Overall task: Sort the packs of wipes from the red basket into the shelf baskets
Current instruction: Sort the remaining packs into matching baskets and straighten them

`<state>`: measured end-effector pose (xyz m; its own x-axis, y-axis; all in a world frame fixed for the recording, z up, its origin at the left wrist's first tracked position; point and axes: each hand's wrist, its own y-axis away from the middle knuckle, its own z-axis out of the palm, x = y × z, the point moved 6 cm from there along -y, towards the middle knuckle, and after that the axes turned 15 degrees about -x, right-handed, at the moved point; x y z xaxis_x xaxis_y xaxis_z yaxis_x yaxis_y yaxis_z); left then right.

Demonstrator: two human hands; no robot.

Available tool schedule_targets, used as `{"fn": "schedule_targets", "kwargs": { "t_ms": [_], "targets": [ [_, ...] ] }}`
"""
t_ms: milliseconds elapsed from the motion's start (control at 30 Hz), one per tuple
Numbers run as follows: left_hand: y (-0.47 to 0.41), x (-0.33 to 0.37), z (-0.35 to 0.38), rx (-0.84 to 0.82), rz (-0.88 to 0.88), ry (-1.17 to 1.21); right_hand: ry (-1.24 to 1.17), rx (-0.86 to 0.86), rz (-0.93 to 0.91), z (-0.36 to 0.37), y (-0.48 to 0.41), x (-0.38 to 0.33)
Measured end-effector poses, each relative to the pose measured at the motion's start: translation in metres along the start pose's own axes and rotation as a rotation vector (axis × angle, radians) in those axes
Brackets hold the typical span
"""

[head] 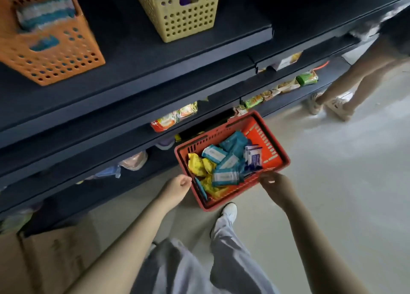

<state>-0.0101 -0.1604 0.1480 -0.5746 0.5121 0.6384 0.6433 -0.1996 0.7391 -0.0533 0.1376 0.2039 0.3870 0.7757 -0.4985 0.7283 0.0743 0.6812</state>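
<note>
Closest in, the left hand (179,185) is making a fist just beside the near left corner of the red basket (261,138); whether it is gripping the rim cannot be told. The right hand (275,181) is hooking its fingers over the basket's near right rim. Between both hands the basket is sitting on the floor, holding teal packs (224,177), yellow packs (196,166) and white-and-blue packs (254,157). Far beyond the hands, on a dark shelf (155,56), an orange basket (57,56) and a beige basket (188,20) are standing well apart.
</note>
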Motion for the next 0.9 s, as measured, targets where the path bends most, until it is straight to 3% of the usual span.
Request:
{"fn": "schedule_targets", "kwargs": {
  "t_ms": [100,233,467,567,667,900],
  "targets": [
    [-0.048,0.014,0.023,-0.035,-0.049,-0.022,-0.007,-0.081,0.01,-0.014,-0.058,0.023],
    [-0.131,0.011,0.052,-0.071,-0.113,-0.02,-0.08,-0.068,0.086,-0.018,-0.149,0.064],
    [-0.27,-0.042,0.1,-0.038,-0.32,0.176,-0.157,-0.088,0.25,0.022,-0.287,0.138],
    [-0.294,-0.061,0.107,0.068,-0.403,0.053,-0.229,-0.024,0.291,0.034,-0.312,0.155],
    [-0.297,-0.066,0.112,0.119,-0.373,-0.029,-0.222,0.005,0.289,0.038,-0.313,0.16],
    [-0.283,-0.072,0.118,0.089,-0.371,0.113,-0.109,0.122,0.264,0.03,-0.302,0.155]
  ]
}}
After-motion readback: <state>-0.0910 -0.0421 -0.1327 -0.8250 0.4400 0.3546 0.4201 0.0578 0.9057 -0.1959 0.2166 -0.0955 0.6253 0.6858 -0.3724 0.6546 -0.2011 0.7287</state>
